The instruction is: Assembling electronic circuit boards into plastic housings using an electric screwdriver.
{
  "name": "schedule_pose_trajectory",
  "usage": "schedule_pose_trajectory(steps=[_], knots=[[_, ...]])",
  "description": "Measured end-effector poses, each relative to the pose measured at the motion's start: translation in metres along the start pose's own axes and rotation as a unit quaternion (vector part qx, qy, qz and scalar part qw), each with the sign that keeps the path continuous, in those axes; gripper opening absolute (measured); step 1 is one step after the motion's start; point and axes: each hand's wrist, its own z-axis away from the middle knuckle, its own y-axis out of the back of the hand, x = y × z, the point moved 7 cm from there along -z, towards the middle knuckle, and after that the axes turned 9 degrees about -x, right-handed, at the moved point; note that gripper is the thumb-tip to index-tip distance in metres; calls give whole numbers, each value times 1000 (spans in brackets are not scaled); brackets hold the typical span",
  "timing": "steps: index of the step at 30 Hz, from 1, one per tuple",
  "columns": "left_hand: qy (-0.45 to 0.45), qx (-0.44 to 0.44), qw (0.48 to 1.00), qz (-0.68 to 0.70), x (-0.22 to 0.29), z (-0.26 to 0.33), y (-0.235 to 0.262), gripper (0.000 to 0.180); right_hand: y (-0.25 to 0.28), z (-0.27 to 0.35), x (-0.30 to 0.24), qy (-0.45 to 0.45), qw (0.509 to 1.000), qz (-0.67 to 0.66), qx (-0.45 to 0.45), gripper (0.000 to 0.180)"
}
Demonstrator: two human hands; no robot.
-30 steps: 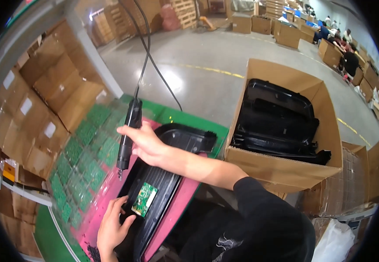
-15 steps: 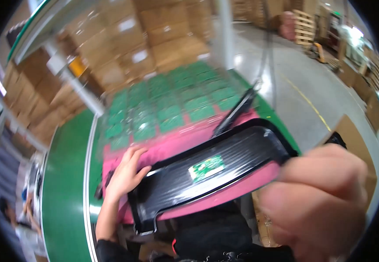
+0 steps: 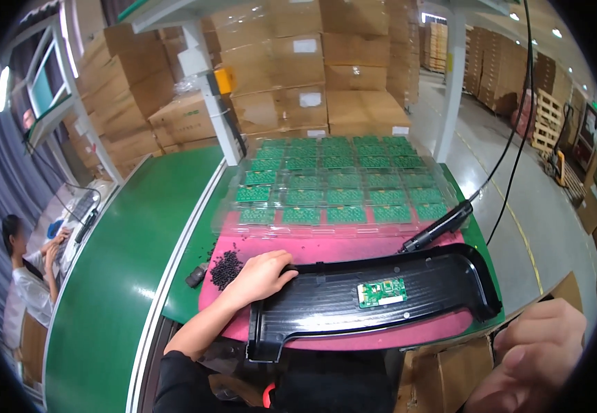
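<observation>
Pink table mat [image 3: 353, 337]: our left hand [image 3: 260, 274] presses long black plastic housing [image 3: 374, 296], light, stiff; grip rim. Right hand [image 3: 532, 358] loosely curled, empty.

One black housing [image 3: 381, 292], with one green board [image 3: 382, 292] set in it. One electric screwdriver [image 3: 438, 228], hung on two black cables [image 3: 512, 131]. Two hands: left [image 3: 260, 275] on the housing's end, right [image 3: 536, 358] near the lower edge. One pile of black screws [image 3: 226, 268]; single screws too small to count. One pink mat [image 3: 353, 248]. One clear tray [image 3: 343, 186] of green circuit boards [image 3: 301, 215], five rows, roughly five or six per row, near thirty in all; exact count hard to tell through the glare. One green conveyor belt [image 3: 112, 275]. One other person [image 3: 26, 268] at far left. Many stacked cartons [image 3: 298, 62], too many to count.
</observation>
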Motion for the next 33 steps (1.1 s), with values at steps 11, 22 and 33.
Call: schedule_pose_trajectory(steps=[11, 22, 33], knots=[[-50, 341, 938, 20, 37, 103, 101, 42, -80, 1, 82, 160, 952, 201, 169, 10], [89, 465, 615, 631, -59, 228, 49, 34, -107, 15, 149, 117, 981, 96, 125, 34], [182, 612, 477, 604, -136, 293, 31, 38, -126, 49, 190, -61, 994, 61, 60, 32]])
